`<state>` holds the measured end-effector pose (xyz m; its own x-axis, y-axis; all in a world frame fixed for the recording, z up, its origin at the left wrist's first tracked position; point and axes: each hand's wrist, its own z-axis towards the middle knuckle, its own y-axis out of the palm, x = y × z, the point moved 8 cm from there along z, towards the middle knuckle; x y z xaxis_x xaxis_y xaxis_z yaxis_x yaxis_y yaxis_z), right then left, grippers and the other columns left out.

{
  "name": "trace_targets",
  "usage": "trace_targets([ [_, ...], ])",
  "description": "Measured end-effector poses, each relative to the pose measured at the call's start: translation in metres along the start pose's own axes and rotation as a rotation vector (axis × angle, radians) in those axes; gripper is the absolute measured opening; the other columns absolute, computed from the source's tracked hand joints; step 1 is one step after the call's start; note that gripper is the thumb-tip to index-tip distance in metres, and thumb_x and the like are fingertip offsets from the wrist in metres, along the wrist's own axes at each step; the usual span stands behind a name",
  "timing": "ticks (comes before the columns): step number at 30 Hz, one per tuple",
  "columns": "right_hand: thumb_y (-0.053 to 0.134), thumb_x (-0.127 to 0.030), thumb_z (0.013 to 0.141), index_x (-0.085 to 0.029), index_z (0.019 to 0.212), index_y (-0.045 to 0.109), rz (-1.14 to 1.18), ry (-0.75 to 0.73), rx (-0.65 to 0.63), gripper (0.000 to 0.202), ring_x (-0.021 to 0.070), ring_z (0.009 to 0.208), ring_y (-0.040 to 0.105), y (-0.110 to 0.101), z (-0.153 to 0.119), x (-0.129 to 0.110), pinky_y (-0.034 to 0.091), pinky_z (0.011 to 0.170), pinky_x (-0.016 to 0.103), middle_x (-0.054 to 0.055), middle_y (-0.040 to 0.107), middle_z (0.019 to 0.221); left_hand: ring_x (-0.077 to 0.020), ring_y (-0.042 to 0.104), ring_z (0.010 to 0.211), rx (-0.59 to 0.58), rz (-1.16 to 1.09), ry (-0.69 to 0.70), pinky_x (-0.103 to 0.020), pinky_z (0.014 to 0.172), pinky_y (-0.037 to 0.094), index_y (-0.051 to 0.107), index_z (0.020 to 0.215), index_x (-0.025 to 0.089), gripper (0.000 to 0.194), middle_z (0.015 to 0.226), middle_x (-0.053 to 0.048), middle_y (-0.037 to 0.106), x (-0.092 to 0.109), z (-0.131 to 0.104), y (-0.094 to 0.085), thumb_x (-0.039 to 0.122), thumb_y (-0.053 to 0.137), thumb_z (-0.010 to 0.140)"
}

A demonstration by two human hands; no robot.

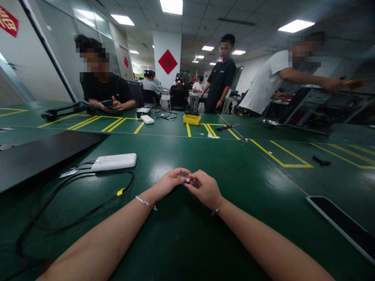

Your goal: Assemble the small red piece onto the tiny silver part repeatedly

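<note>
Where both meet, small red object (189, 179) pinched between left hand (166, 183) and right hand (206, 189).

Camera: one, head-worn, above the near edge of the green table (234, 164).
Facing: forward and slightly down, across the table toward the far room.
Nearness: close to the forearms; both hands sit at centre, left hand (168, 183), right hand (206, 190).
Shared: single view only.

Glossy green table (234, 168), smooth white plastic power bank (114, 161), matt black laptop lid (43, 150), thin metal bracelets (145, 202).
</note>
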<state>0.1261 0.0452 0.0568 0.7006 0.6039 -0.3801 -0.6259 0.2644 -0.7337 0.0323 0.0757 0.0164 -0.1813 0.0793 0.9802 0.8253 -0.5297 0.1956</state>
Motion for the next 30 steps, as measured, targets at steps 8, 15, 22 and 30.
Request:
trace_targets([
  [8, 0.053, -0.027, 0.07, -0.019, 0.091, 0.053, 0.035, -0.021, -0.022, 0.022, 0.0149, 0.079, 0.051, 0.001, 0.002, -0.007, 0.041, 0.07, 0.025, 0.004, 0.055, 0.083, -0.014, 0.058, 0.079, -0.105, -0.075, -0.023, -0.027, 0.075, 0.041, 0.049, 0.103, 0.016, 0.033, 0.088, -0.005, 0.062, -0.006, -0.001, 0.004, 0.02, 0.058, 0.071],
  [15, 0.048, -0.029, 0.074, -0.019, 0.08, 0.053, -0.129, 0.002, -0.061, 0.013, 0.0131, 0.071, 0.051, 0.001, 0.004, -0.003, 0.039, 0.065, 0.023, 0.002, 0.055, 0.077, -0.0122, 0.056, 0.08, -0.058, 0.072, 0.0, -0.026, 0.076, 0.04, 0.048, 0.101, 0.016, 0.029, 0.088, -0.003, 0.061, -0.008, 0.003, 0.001, 0.022, 0.055, 0.073],
  [22, 0.044, -0.032, 0.074, -0.02, 0.088, 0.051, -0.442, 0.498, -0.083, 0.019, 0.016, 0.064, 0.055, -0.046, 0.0, 0.096, 0.037, 0.055, 0.025, 0.003, 0.059, 0.074, -0.0129, 0.056, 0.082, 0.033, 0.231, 0.009, -0.027, 0.078, 0.04, 0.047, 0.1, 0.015, 0.026, 0.088, -0.005, 0.062, -0.008, 0.003, -0.004, 0.024, 0.052, 0.076],
  [30, 0.041, -0.036, 0.073, -0.015, 0.1, 0.051, -0.63, 1.128, -0.186, 0.036, 0.027, 0.084, 0.057, -0.117, -0.055, 0.205, 0.043, 0.064, 0.035, 0.014, 0.059, 0.092, -0.014, 0.056, 0.085, 0.016, 0.326, 0.032, -0.029, 0.079, 0.041, 0.048, 0.098, 0.015, 0.023, 0.091, -0.007, 0.061, -0.011, 0.004, -0.004, 0.022, 0.05, 0.076],
])
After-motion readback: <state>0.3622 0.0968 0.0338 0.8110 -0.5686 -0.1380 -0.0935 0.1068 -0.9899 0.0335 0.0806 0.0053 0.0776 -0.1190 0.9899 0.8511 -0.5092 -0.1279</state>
